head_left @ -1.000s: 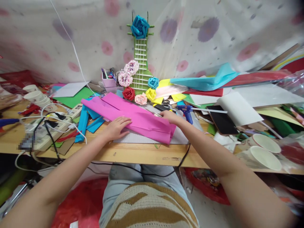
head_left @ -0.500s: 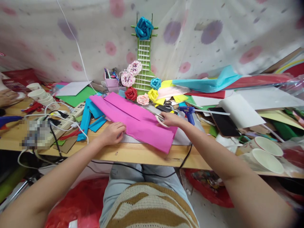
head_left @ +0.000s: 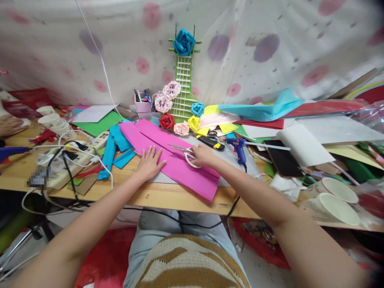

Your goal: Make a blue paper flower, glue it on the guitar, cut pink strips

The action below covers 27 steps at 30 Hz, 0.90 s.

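A sheet of bright pink paper (head_left: 186,176) lies slanted across the table in front of me, with a long slit or gap between two strips. My left hand (head_left: 149,163) rests flat on its left part with the fingers spread. In my right hand (head_left: 202,155) is a pair of scissors (head_left: 179,148) with white handles. Their blades point left and lie over the pink paper, near the slit. My right fingers are closed round the handles. Part of the paper is hidden beneath both hands.
Behind the paper stands a green guitar-shaped craft (head_left: 183,86) with paper flowers. To the right are a cutter knife (head_left: 211,142), a blue glue gun (head_left: 239,150), a black phone (head_left: 283,158) and paper cups (head_left: 339,208). Blue strips (head_left: 106,158) and a power strip (head_left: 75,164) lie left.
My left hand has gone from curled at the paper's edge to spread flat on it. My right hand has moved left with the scissors, over the paper.
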{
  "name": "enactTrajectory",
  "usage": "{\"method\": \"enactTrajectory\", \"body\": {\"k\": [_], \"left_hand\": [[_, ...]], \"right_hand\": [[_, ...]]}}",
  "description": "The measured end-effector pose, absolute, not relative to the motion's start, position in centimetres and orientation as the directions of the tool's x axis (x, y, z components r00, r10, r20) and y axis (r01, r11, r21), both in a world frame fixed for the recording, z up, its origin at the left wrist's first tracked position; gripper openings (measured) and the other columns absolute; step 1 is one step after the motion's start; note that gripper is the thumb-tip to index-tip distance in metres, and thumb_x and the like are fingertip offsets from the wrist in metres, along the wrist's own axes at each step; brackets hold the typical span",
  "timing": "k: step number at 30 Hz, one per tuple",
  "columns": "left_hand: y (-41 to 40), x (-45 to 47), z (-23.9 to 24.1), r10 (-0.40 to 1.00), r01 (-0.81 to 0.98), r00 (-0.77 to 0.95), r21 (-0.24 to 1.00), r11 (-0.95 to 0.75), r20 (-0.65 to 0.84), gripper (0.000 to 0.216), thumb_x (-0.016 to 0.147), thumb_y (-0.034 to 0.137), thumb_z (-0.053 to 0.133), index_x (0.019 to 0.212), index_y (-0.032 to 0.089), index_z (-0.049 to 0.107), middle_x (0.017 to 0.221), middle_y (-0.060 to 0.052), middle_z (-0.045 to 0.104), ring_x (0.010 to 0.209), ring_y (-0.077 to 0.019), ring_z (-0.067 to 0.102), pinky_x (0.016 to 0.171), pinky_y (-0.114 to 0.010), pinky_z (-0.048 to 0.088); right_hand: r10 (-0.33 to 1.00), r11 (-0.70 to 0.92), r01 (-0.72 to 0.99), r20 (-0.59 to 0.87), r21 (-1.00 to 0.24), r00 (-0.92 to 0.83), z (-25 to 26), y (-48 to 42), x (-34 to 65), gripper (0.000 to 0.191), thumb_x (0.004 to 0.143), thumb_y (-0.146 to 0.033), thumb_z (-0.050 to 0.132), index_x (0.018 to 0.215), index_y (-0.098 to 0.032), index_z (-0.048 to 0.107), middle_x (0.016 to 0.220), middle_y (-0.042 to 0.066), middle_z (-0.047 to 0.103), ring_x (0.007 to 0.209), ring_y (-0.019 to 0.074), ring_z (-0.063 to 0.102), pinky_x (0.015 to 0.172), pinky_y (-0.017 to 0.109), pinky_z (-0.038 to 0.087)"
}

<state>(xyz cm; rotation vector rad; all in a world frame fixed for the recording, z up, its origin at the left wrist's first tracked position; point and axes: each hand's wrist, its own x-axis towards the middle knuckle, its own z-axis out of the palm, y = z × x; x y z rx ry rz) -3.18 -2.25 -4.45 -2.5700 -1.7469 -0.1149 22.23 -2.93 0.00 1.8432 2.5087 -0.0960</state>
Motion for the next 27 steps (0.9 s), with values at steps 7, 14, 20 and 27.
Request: {"method": "enactTrajectory", "body": {"k": [7,14,20,27], "left_hand": [[-1.9,-3.3,-4.2,0.942,0.946,0.320,0.022,-0.324,0.103,0.067,0.089,0.055,0.025,0.141,0.013,0.029,0.148,-0.019,0.023,0.139,-0.0301,0.014,0.111,-0.052,0.008],[2.2,-4.8,-3.2,0.957,0.960,0.280,-0.010,-0.280,0.069,0.070,0.087,0.057,0.027,0.142,0.013,0.027,0.148,-0.018,0.021,0.139,-0.0294,0.014,0.111,-0.051,0.005],[4.2,-5.6,-4.1,0.958,0.958,0.284,0.035,-0.286,0.046,0.073,0.087,0.057,0.026,0.143,0.011,0.020,0.148,-0.019,0.019,0.139,-0.0293,0.013,0.111,-0.053,0.005],[5.1,-6.5,-3.1,0.929,0.974,0.171,0.084,-0.209,0.329,0.062,0.090,0.042,0.022,0.139,0.005,0.030,0.146,-0.017,0.030,0.138,-0.0249,0.018,0.114,-0.044,0.006]], "right_hand": [[0.924,0.381,0.925,-0.031,-0.006,-0.381,-0.6,-2.4,22.5,0.042,0.082,-0.049,0.047,0.104,-0.014,0.055,0.092,0.014,0.060,0.086,0.0233,0.057,0.070,0.027,0.039],[0.907,0.413,0.910,-0.071,-0.044,-0.416,-0.6,-2.1,22.4,0.039,0.086,-0.047,0.042,0.104,-0.015,0.057,0.093,0.012,0.061,0.085,0.0210,0.057,0.069,0.026,0.037],[0.864,0.494,0.860,-0.037,-0.126,-0.502,-0.6,-1.7,22.5,0.036,0.086,-0.046,0.042,0.097,-0.016,0.059,0.089,0.010,0.060,0.077,0.0176,0.054,0.064,0.025,0.033],[0.871,0.468,0.807,0.034,-0.359,-0.490,0.8,-0.6,24.2,0.019,0.079,-0.033,0.045,0.078,-0.015,0.053,0.077,0.004,0.056,0.065,0.0126,0.045,0.058,0.022,0.029]]}}
